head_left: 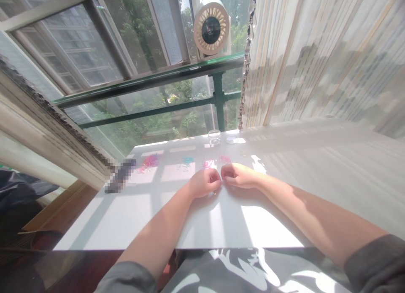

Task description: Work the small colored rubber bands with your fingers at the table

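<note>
On the white table (95,234) I work left to right, starting beyond the pixelated patch (120,177) at the far left, which I cannot read. Beside it lies the mixed pile (150,161), pink, orange and purple bits too fine for me to name. Next to the right comes the teal pile (187,160), loosely spread.

My left hand (205,183) sits just nearer than the pink pile (208,163), fingers curled in, thumb close to the fingertips; I cannot tell whether they pinch a bit. Far behind that pile stands the clear cup (214,138) at the table's far edge; I make out no colour inside, but glare keeps me from judging its contents. To the cup's right, near it, lies a pale disc (232,139), lid or shallow dish, I cannot say which.

The second pink pile (225,158) lies nearer than the disc, just beyond my right hand (238,175), whose fingers are likewise curled, their grip hidden from me. The fingertips of both hands nearly meet, so I judge the step in hand to be close work on something tiny; the next move calls for light fingertips, steady wrists and keeping clear of the piles
</note>
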A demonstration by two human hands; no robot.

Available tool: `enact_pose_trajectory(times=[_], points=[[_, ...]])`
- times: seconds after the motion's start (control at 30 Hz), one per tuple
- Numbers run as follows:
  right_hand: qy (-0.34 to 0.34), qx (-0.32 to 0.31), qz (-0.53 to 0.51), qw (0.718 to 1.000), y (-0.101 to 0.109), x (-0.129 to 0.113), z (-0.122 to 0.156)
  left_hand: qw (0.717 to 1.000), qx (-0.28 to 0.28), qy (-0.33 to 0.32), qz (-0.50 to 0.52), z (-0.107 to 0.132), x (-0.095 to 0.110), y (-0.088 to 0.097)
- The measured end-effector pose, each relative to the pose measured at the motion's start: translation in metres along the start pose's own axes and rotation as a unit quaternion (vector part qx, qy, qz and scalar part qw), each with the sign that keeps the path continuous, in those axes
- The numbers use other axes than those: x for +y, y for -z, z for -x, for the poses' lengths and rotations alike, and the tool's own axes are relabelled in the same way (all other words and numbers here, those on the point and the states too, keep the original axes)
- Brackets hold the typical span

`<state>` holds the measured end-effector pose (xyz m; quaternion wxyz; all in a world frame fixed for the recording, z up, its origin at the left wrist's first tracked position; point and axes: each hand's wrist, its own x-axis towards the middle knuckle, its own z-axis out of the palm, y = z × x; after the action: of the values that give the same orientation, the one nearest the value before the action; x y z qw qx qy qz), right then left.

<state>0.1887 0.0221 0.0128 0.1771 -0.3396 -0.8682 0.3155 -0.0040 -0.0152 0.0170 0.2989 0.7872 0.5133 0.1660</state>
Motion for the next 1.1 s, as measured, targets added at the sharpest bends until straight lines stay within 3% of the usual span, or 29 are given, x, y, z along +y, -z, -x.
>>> enact_pose_trajectory(times=[0.8, 0.97, 1.1], points=[[0.016, -0.007, -0.059, 0.998, 0.000, 0.013, -0.001, 0.999, 0.011, 0.007, 0.032, -0.003, -0.004, 0.001], [0.011, 0.004, -0.058, 0.998, -0.002, 0.013, -0.001, 0.994, 0.099, 0.020, -0.035, -0.004, -0.019, 0.015], [0.001, 0.007, -0.047, 0.999, -0.003, 0.012, -0.001, 0.974, 0.178, 0.082, -0.116, -0.006, -0.038, 0.033]])
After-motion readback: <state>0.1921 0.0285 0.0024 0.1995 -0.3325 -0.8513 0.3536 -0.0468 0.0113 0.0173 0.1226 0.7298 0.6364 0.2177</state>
